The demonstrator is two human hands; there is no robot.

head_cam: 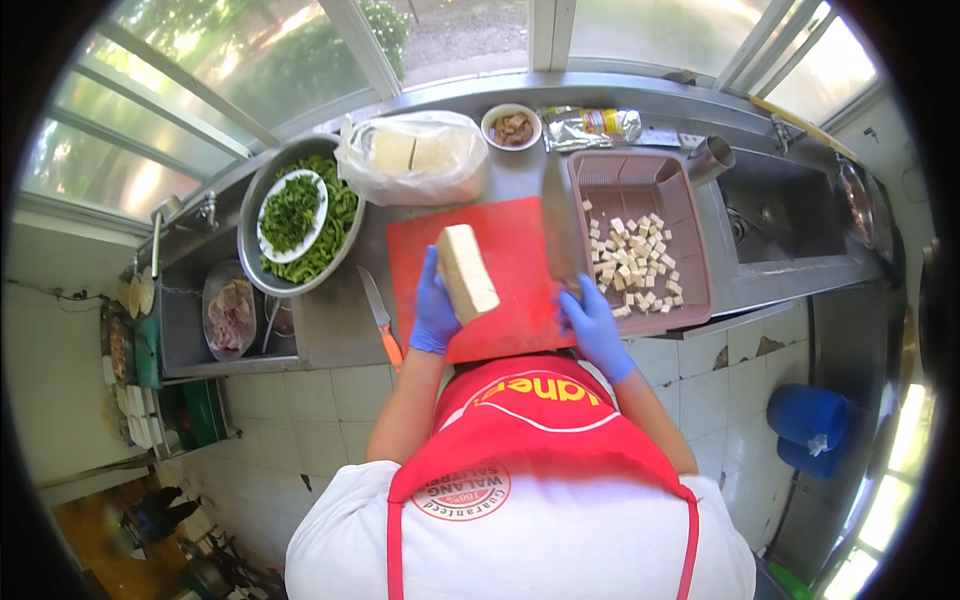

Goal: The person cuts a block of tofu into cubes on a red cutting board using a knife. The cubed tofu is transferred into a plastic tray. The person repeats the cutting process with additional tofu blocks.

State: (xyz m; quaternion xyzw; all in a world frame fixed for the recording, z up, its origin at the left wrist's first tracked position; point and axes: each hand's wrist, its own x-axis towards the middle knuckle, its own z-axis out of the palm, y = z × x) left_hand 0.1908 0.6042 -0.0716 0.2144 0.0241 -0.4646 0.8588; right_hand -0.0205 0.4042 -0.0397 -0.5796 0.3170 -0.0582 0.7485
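Note:
My left hand [437, 307], in a blue glove, holds a pale block of tofu [466, 271] over the left part of the red cutting board [517, 262]. The block is in one piece and tilted. My right hand [592, 322], gloved the same way, grips a cleaver-like wide kitchen knife [559, 225] by its handle. Its blade points away from me, along the board's right edge. Right of the blade, a mauve plastic basket [637, 180] holds many small tofu cubes [634, 259], mostly in its nearer half.
Left of the board lies an orange-handled knife [382, 322]. Behind it stand a metal basin [247, 255] of chopped greens with a white plate [319, 217] on top, a plastic bag [412, 187] with tofu blocks and a small bowl [511, 142]. Sinks [787, 217] flank the counter.

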